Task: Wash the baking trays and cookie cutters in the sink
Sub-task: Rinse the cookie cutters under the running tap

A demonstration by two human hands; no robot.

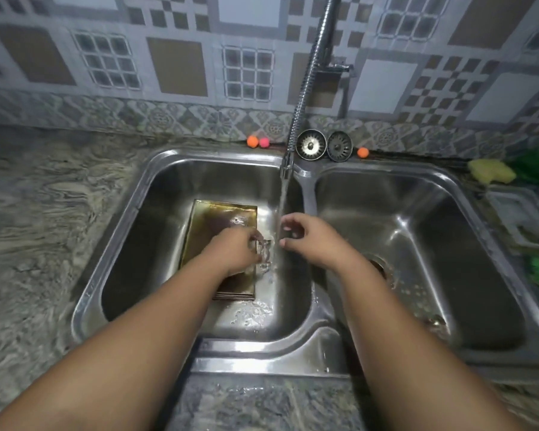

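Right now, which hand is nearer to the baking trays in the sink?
Left. The left hand is over the near right corner of the trays, gripping a small shiny piece under the water. The right hand is off to their right, past the stream.

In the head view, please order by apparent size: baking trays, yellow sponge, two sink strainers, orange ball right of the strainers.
1. baking trays
2. yellow sponge
3. left strainer and right strainer, alike
4. orange ball
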